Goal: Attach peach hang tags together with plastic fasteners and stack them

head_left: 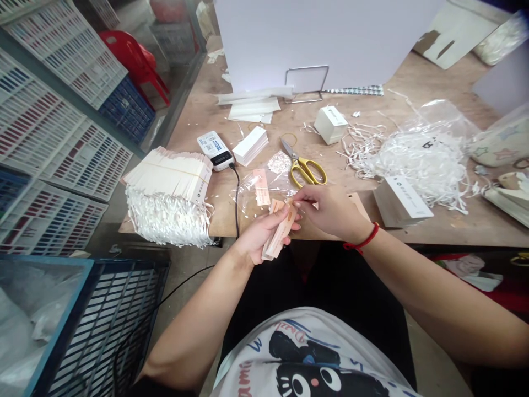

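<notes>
Peach paper tags [280, 231] in left hand [258, 237], print unreadable

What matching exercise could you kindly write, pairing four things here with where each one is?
Things: 1 peach paper tags; 2 yellow-handled steel scissors; 3 red string bracelet; 4 red plastic chair.

Places: A on the wooden table beside a clear plastic bag; B on the right hand's wrist; C beyond the white-and-blue plastic crates; D in the left hand.

Pairs: 1-D, 2-A, 3-B, 4-C.
</notes>
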Motion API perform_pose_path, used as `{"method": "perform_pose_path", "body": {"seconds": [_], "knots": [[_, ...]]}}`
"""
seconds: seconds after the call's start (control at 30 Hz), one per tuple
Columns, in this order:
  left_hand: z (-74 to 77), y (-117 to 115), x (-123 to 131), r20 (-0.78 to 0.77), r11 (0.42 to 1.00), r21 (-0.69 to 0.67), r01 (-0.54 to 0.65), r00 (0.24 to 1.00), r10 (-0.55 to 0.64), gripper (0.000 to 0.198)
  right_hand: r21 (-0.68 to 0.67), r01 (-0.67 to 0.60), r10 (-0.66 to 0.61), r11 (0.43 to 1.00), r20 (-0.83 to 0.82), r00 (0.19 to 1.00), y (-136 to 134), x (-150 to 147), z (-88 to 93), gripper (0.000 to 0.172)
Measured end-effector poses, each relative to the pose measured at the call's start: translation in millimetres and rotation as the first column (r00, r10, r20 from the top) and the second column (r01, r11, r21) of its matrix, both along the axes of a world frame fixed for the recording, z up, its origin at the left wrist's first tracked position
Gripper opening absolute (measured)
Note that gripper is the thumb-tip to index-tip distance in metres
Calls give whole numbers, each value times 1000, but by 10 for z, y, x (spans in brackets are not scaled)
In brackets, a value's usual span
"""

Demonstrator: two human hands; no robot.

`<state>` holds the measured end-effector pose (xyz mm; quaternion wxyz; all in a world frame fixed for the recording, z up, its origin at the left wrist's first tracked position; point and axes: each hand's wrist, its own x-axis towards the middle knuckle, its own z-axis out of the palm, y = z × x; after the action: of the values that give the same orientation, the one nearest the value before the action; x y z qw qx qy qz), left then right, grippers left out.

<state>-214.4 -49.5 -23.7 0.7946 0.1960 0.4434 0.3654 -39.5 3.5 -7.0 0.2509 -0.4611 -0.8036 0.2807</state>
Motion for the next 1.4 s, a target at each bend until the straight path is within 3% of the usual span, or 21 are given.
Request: {"method": "perform_pose_path", "body": {"seconds": [0.1, 0.17, 0.23, 0.33, 0.43, 0.5, 0.63, 0.8, 1.03, 1.2, 1.3, 1.4], "knots": [[3, -42, -24, -197, 970, 242, -13, 979, 62, 40, -231, 38, -107, 972, -292, 950, -53, 12, 37, 9], [42, -74, -70, -433, 884, 461, 75, 889, 150, 39, -485, 1, -268, 874, -480, 836, -88, 23, 65, 18], [93, -94, -130, -649, 748, 606, 272, 712, 267, 36, -678, -102, -406, 728, -546, 733, -115, 28, 82, 29], [127, -89, -213, -791, 575, 612, 544, 441, 425, 36, -781, -231, -469, 580, -552, 690, -126, 13, 64, 36], [93, -59, -263, -824, 514, 531, 674, 270, 497, 43, -808, -287, -495, 515, -554, 670, -106, -11, -1, 36], [59, -44, -282, -827, 488, 488, 724, 203, 525, 46, -817, -297, -514, 495, -551, 658, -87, -20, -51, 36], [23, -17, -308, -813, 440, 457, 773, 162, 560, 50, -833, -304, -534, 462, -535, 655, -60, -33, -125, 34], [54, 97, -346, -842, 434, 421, 796, 165, 514, 54, -852, -274, -615, 446, -514, 598, -51, -101, -158, 21], [178, 385, -452, -926, 363, 331, 871, 225, 304, 38, -923, -266, -794, 276, -375, 478, -124, -234, -177, 19], [274, 570, -473, -962, 343, 247, 906, 186, 201, 32, -905, -383, -805, 186, -364, 468, -138, -234, -201, 17], [306, 639, -447, -966, 330, 236, 914, 183, 184, 32, -898, -395, -807, 194, -375, 455, -127, -222, -204, 19], [311, 672, -429, -966, 341, 242, 908, 194, 168, 29, -899, -311, -781, 308, -425, 457, -120, -196, -198, 18]]}}
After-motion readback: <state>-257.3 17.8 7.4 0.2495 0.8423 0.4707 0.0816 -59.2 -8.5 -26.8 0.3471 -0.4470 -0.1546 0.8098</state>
